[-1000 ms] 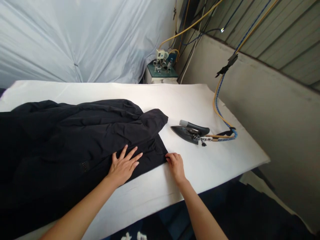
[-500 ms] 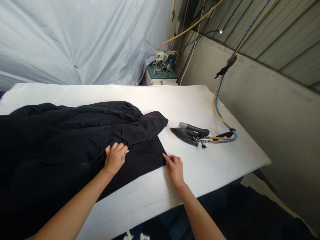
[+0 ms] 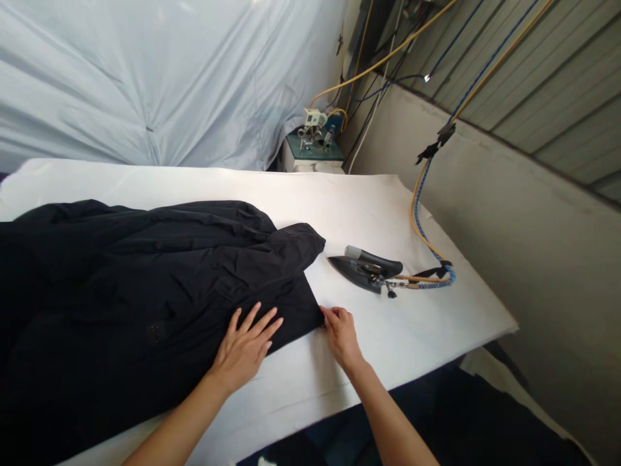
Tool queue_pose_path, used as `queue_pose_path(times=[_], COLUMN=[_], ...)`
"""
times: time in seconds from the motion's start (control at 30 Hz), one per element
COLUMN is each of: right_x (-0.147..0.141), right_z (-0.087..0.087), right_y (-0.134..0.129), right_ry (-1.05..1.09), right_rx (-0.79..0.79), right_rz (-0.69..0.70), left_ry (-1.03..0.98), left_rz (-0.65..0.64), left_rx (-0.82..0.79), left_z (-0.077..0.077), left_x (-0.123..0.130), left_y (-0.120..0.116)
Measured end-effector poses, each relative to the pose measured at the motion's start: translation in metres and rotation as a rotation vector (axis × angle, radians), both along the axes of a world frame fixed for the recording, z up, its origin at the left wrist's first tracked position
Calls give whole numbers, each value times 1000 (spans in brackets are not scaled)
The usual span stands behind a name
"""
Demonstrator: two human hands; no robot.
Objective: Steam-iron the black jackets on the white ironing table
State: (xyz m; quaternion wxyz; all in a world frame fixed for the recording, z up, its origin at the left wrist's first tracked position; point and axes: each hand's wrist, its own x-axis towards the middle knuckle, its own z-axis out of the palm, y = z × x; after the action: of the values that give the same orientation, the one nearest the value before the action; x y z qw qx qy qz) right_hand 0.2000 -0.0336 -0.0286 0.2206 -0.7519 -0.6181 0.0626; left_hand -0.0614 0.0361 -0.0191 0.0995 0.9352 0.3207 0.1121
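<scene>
A black jacket (image 3: 121, 278) lies spread over the left part of the white padded table (image 3: 359, 200), one sleeve (image 3: 291, 246) folded across it. My left hand (image 3: 247, 346) rests flat on the fabric near the front edge, fingers spread. At the garment's right corner, my right hand (image 3: 341, 330) pinches the hem between thumb and fingers. A steam iron (image 3: 369, 266) with a black handle sits beyond my right hand, just right of the sleeve end and apart from it.
Yellow and blue hoses (image 3: 422, 188) run from the iron up past the right wall (image 3: 533, 200). Behind the table stands a green-topped machine (image 3: 313, 147) with fittings. A pale sheet (image 3: 160, 77) hangs at the back. Dark cloth (image 3: 466, 421) lies below the table's front edge.
My left hand has moved right and nearer the front edge, going from gathered fingers to a flat spread. My right hand stays at the corner. The view has shifted slightly.
</scene>
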Motion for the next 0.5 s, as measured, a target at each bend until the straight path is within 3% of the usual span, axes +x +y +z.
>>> queue_pose_path(times=[0.13,0.2,0.27,0.33,0.43,0.5], right_x=[49,75,99,118,136,138], right_z=[48,75,95,105,104,105], right_y=[29,56,86,116,149,156], right_ry=[-203,-348,-420,-377,-82,103], right_rx=[123,62,-100,-298,-634,-838], right_rz=[-115,-129,-75,13,81,75], left_ry=[10,11,4,-39,-144,-157], left_rz=[-3,7,46,111,282,414], left_rx=[-33,-56,-76,-93,-112,-116], left_z=[-5,-5,-2,-1,-1,-2], left_x=[1,-1,-9,-25,-62,-86], left_y=[2,5,9,13,16,14])
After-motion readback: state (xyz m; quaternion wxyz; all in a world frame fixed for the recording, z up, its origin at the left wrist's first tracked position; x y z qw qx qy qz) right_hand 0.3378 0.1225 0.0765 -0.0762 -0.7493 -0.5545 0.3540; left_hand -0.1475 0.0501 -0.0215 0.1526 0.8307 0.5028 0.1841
